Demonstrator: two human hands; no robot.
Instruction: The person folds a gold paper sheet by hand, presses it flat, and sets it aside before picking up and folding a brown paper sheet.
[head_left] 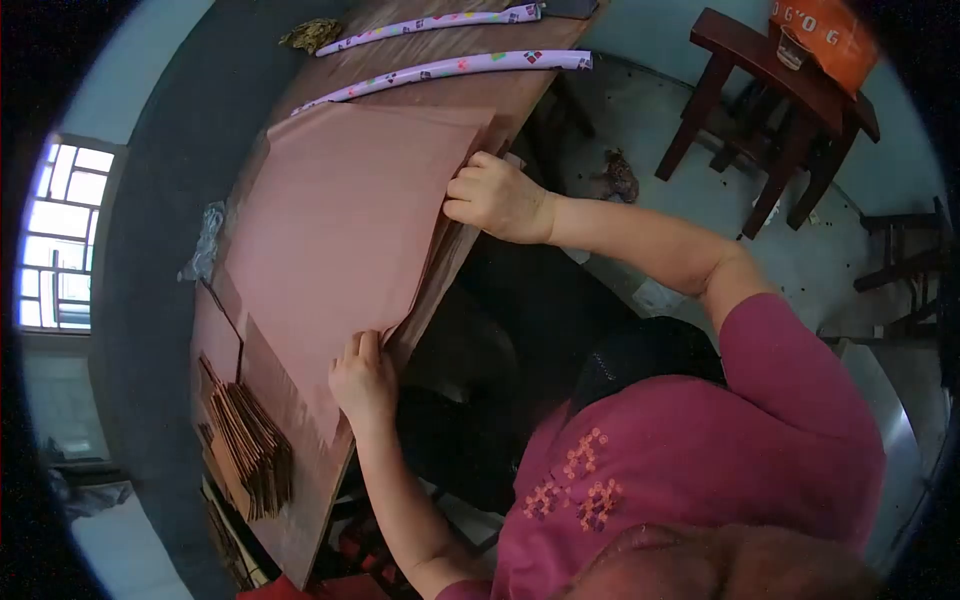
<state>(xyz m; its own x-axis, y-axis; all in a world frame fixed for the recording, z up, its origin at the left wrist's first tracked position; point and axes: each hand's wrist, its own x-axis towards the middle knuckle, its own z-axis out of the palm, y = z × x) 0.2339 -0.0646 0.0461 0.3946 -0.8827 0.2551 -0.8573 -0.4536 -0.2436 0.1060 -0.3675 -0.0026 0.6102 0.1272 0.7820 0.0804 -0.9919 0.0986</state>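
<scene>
A large pinkish-brown sheet point(340, 210) lies across the wooden table, with more layers showing under its near edge. At the sheet's near lower corner, my left hand point(365, 385) is closed on the edge, fingertips bent over it. My right hand point(500, 200) pinches the same near edge farther up, its fingers curled and the thumb partly hidden. Between the two hands the edge looks slightly raised and bent. How many layers each hand holds cannot be made out.
Two patterned purple rolls point(450, 68) lie beyond the sheet on the wooden table point(315, 500). A fanned bundle of folded brown pieces point(250, 445) sits at the lower left. Crumpled clear plastic point(205, 243) is at the far edge. A dark wooden stool point(770, 75) holds an orange bag point(825, 40).
</scene>
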